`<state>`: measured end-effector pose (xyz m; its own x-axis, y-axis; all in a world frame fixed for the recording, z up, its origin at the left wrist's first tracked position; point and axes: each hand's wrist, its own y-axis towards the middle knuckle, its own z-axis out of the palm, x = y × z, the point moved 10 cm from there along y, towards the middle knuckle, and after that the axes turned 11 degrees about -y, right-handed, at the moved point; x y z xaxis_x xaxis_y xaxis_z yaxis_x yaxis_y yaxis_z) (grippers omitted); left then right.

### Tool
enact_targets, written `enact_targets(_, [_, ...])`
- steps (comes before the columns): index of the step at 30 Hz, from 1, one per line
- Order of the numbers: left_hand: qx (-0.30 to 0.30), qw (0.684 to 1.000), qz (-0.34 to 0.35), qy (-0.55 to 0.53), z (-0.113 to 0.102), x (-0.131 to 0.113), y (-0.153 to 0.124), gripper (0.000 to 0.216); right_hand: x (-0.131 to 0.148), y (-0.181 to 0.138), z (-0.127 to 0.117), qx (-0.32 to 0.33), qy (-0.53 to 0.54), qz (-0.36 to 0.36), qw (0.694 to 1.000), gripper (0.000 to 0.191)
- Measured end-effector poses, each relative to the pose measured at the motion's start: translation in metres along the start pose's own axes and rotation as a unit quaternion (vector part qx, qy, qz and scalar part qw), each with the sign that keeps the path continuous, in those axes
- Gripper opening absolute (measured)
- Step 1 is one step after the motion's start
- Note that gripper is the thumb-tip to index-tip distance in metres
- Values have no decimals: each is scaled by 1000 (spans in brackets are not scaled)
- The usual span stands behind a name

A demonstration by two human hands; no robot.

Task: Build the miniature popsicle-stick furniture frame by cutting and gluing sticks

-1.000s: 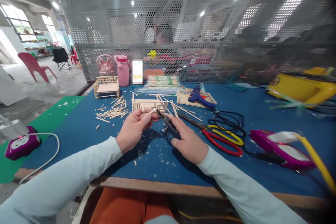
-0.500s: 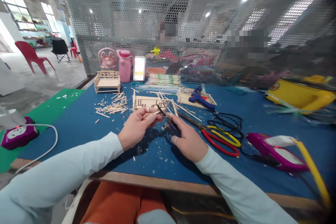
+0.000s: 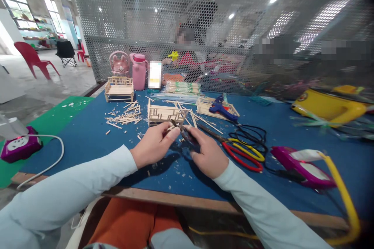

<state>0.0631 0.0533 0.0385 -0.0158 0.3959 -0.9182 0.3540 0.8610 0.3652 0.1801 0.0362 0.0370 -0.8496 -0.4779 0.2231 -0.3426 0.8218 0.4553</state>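
Note:
My left hand (image 3: 154,144) is closed in a pinch on a thin wooden stick (image 3: 172,127), most of it hidden by the fingers. My right hand (image 3: 210,153) is wrapped round dark-handled cutting pliers (image 3: 189,140), whose narrow jaws meet the stick at my left fingertips. Just beyond both hands stands a small stick-built frame (image 3: 166,113), like a miniature bench. Short cut sticks (image 3: 125,116) lie scattered to its left, and longer sticks (image 3: 204,121) to its right.
Red-and-yellow-handled scissors (image 3: 242,155), a blue glue gun (image 3: 223,109) and a purple power strip (image 3: 304,167) lie on the right. A finished-looking miniature bench (image 3: 119,89), pink bottle (image 3: 139,72) and phone (image 3: 154,74) stand behind. A perforated metal screen (image 3: 117,19) borders the table.
My left fingers have closed in over the stick, which shows less. The pliers' jaws have shifted slightly left, and both hands are a little closer together.

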Motion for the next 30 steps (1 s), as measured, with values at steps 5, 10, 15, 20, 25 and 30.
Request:
enact_targets(5, [-6, 991, 5, 131, -3, 1, 1, 44, 0, -3, 15, 18, -32, -18, 999, 70])
enact_targets(10, [-3, 985, -14, 171, -5, 6, 4, 44, 6, -3, 18, 7, -128, 3, 992, 65])
enact_targets(15, [-11, 991, -57, 121, -6, 14, 6, 49, 10, -1, 5, 15, -275, 53, 960, 58])
enact_targets(20, [50, 995, -82, 4, 8, 26, 6, 58, 8, -7, 0, 8, -141, 53, 988, 60])
enact_targets(25, [100, 979, -106, -146, 20, 28, 1, 60, -10, -17, -4, 75, 60, 78, 992, 58])
enact_targets(30, [90, 926, -192, -313, 20, 36, 0, 50, -50, -25, -22, 42, -35, 109, 993, 53])
